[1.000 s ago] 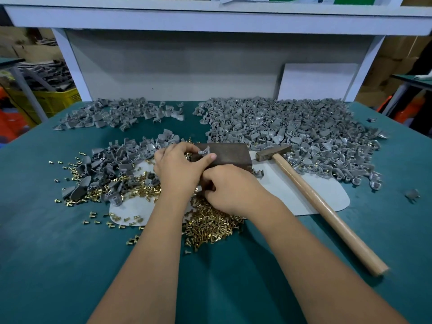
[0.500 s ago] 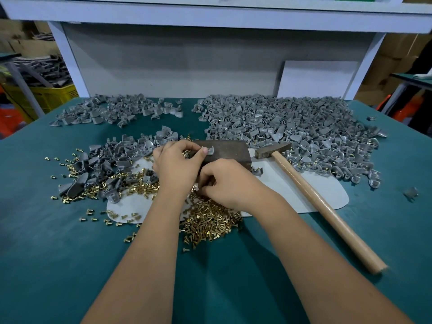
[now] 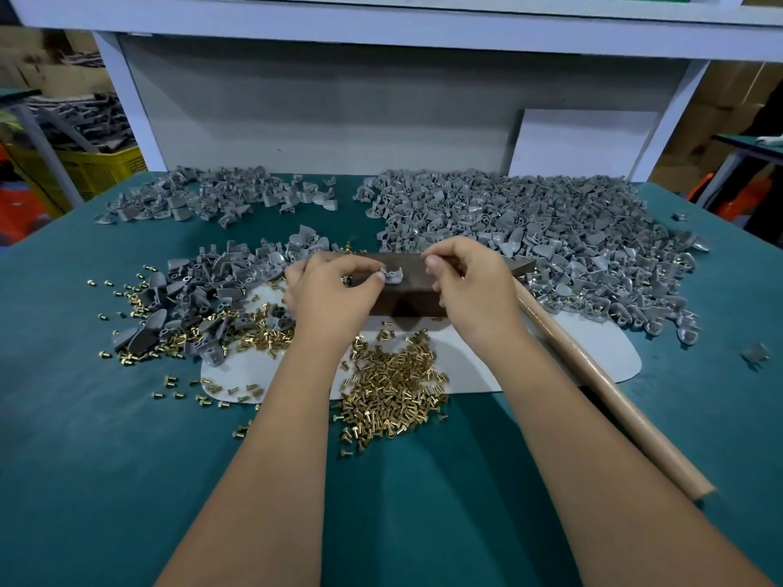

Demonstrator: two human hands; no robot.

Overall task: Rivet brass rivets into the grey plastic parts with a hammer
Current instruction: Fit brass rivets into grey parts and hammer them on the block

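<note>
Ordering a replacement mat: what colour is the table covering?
Teal green table covering, seen in the head view.

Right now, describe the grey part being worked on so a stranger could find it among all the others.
Start at the dark brown block in the middle of the green table. On its top lies a single grey plastic part, held at its edge by the left hand. Unlike the heaped parts around, it lies alone on the block.

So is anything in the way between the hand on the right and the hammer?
Nothing visible blocks it. The right hand hovers over the brown block, and the hammer lies bare on the table just beside it, its handle running toward the person.
</note>
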